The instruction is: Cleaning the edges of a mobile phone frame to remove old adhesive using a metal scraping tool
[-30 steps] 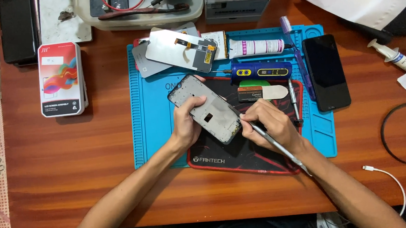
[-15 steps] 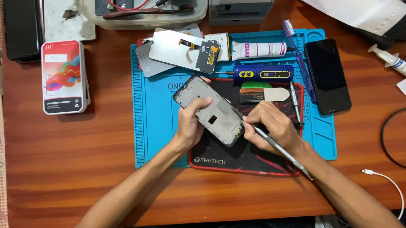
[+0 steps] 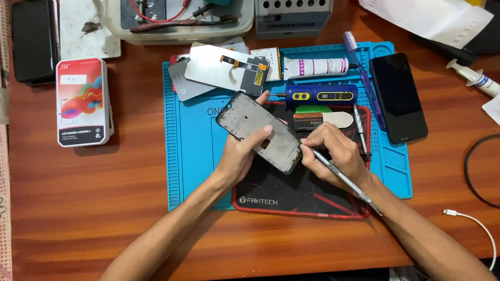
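Observation:
My left hand [image 3: 240, 155] grips a dark phone frame [image 3: 254, 128], held tilted over a black mat [image 3: 299, 192] that lies on a blue work mat [image 3: 195, 144]. My right hand [image 3: 332, 153] holds a thin metal tool [image 3: 345, 181] like a pen, its tip touching the frame's lower right edge. A detached screen panel [image 3: 225, 67] with a flex cable lies at the blue mat's top. A blue electric screwdriver [image 3: 319, 94] and a white glue tube [image 3: 315, 67] rest just beyond my hands.
A black phone [image 3: 398, 97] lies on the blue mat's right side beside a purple toothbrush [image 3: 361, 70]. A colourful screen box [image 3: 83, 101] sits left. A syringe [image 3: 478, 80], black ring [image 3: 495, 172] and white cable [image 3: 475, 225] lie right. Trays and tools line the back.
The frame and both hands stay in nearly the same place. The tool tip has shifted slightly along the frame's lower edge.

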